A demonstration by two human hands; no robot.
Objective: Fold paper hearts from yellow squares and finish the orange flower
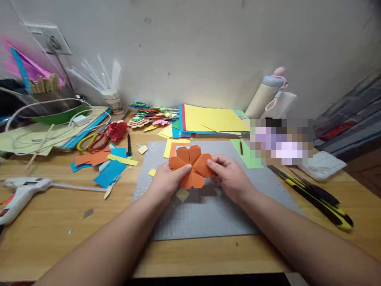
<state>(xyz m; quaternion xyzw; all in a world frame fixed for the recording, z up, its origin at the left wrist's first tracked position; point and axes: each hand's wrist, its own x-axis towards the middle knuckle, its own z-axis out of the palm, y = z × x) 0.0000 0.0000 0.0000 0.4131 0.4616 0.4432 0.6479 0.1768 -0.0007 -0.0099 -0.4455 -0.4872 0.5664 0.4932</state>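
Note:
An orange paper flower (pixel 192 165) with several folded petals is held up over the grey cutting mat (pixel 220 222). My left hand (pixel 169 176) grips it from the left, the thumb lying on the flower near its centre. On the other side, my right hand (pixel 229 172) pinches the right petal between thumb and fingers. The fingers behind the flower are partly hidden. Below it on the mat lies a small pale yellow paper square (pixel 182 194).
At left are a hot glue gun (pixel 26 194), paper scraps (pixel 110 172), scissors (pixel 92 142) and a red crumpled paper flower (pixel 117 131). Stacked coloured paper (pixel 214 118) lies at the back. A yellow-black utility knife (pixel 318 202) rests right, a bottle (pixel 264 93) behind.

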